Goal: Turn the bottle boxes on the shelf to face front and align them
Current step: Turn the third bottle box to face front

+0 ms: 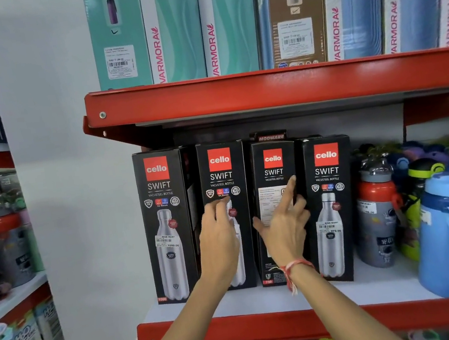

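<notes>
While boxes crowd the red shelf, neighbours apparently blur.

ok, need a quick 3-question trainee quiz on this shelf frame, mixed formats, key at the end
1. True or false: all four Cello Swift boxes show the bottle picture on the side facing out.
2. Multiple choice: the right hand is at which box, counting from the left? A) first B) second C) third D) fourth
3. Short answer: what stands on the shelf just right of the fourth box?

Key
1. False. The third box shows a printed text panel, not the bottle picture.
2. C. Its fingers are spread over the third box; the left hand is at the second box.
3. Loose bottles, the nearest a grey bottle with a red band.
</notes>
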Tool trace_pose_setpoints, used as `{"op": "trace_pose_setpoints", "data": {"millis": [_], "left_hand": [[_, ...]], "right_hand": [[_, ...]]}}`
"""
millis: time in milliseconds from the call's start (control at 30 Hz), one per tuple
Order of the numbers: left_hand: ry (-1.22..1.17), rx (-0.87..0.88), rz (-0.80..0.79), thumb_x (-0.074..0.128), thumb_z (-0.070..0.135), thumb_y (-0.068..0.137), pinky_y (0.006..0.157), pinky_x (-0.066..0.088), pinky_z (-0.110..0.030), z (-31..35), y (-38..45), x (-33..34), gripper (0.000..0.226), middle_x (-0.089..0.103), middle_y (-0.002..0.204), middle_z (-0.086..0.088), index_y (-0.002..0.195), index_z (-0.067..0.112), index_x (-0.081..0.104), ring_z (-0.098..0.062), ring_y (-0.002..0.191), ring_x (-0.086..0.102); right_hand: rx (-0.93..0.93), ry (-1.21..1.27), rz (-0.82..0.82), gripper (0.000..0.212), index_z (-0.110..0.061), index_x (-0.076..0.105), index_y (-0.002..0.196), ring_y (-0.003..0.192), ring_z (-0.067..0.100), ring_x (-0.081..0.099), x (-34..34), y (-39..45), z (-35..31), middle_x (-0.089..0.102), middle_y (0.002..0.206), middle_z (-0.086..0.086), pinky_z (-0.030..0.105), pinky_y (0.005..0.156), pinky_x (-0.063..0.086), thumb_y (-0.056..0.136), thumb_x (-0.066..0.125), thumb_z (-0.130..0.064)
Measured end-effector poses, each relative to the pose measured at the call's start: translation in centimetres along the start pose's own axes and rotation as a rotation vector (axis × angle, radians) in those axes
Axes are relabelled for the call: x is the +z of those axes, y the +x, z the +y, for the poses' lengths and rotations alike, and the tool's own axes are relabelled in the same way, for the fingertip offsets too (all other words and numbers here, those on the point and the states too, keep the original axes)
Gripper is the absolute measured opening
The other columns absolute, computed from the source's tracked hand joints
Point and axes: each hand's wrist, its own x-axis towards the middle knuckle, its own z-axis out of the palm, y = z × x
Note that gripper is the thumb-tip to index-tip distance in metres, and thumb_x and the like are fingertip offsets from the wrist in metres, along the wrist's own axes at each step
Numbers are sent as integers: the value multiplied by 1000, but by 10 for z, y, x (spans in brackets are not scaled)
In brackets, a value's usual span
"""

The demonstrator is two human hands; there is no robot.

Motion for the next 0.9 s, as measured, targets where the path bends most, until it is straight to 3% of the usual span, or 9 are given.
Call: {"op": "trace_pose_setpoints", "data": {"millis": [167, 300, 400, 567, 633, 733, 767, 833, 900], "left_hand": [[-167, -74, -121, 58, 13, 91, 90, 52, -35, 0, -7, 5, 36, 57, 121, -3, 126, 14, 51, -16, 108, 58], [-257, -72, -300, 69, 28, 84, 100, 46, -37, 10, -6, 9, 62, 50, 134, -3, 137, 16, 40, -16, 122, 49], [-340, -119, -374, 75, 34, 77, 107, 41, -42, 19, -4, 15, 85, 47, 141, -3, 145, 18, 26, -17, 130, 44], [-443, -165, -376, 84, 35, 65, 102, 46, -40, 28, -6, 22, 92, 63, 126, 9, 140, 25, 31, -12, 119, 56], [-450, -193, -302, 87, 30, 61, 99, 47, -33, 32, -9, 27, 93, 65, 119, 13, 138, 27, 34, -8, 112, 58], [-386, -207, -250, 83, 18, 68, 77, 41, -2, 41, -8, 36, 91, 65, 106, 12, 142, 24, 30, 7, 85, 60], [-353, -215, -246, 80, 15, 72, 68, 39, 1, 43, -4, 41, 91, 65, 104, 7, 144, 21, 26, 4, 79, 59], [-287, -242, -237, 77, 14, 76, 65, 38, -7, 46, 4, 51, 93, 68, 109, -4, 148, 18, 18, -14, 88, 63], [-238, -266, -213, 76, 14, 76, 76, 45, -24, 46, 10, 63, 95, 67, 115, -11, 149, 16, 14, -28, 100, 64]], "right_hand": [[-51, 259, -33, 125, -26, -12, 149, 128, 35, 35, -21, -3, 16, 27, 144, 20, 47, 101, 41, 67, 82, -34], [-66, 466, -173, 128, -33, -6, 150, 137, 20, 29, -53, 3, 34, 28, 150, 3, 31, 107, 24, 61, 87, -25], [-87, 583, -304, 127, -41, 1, 148, 134, 13, 36, -78, 14, 47, 35, 150, -5, 43, 113, 30, 56, 88, -24], [-102, 668, -568, 118, -44, 9, 147, 128, 11, 43, -99, 29, 62, 38, 146, -9, 35, 107, 36, 64, 84, -7], [-116, 662, -654, 118, -42, 5, 148, 130, 8, 42, -98, 36, 60, 35, 146, -14, 34, 108, 36, 68, 80, -1], [-130, 554, -701, 115, -37, -3, 149, 127, 13, 49, -90, 50, 53, 42, 141, -9, 42, 104, 44, 74, 72, 6], [-140, 498, -682, 113, -36, -4, 149, 121, 16, 55, -88, 54, 50, 49, 136, -6, 45, 98, 49, 75, 72, 4], [-145, 388, -604, 111, -31, -4, 150, 113, 18, 60, -79, 62, 46, 59, 125, -2, 40, 96, 50, 76, 72, -1], [-163, 310, -530, 106, -23, -5, 151, 117, 17, 56, -73, 64, 41, 59, 126, 1, 17, 96, 35, 79, 71, -4]]}}
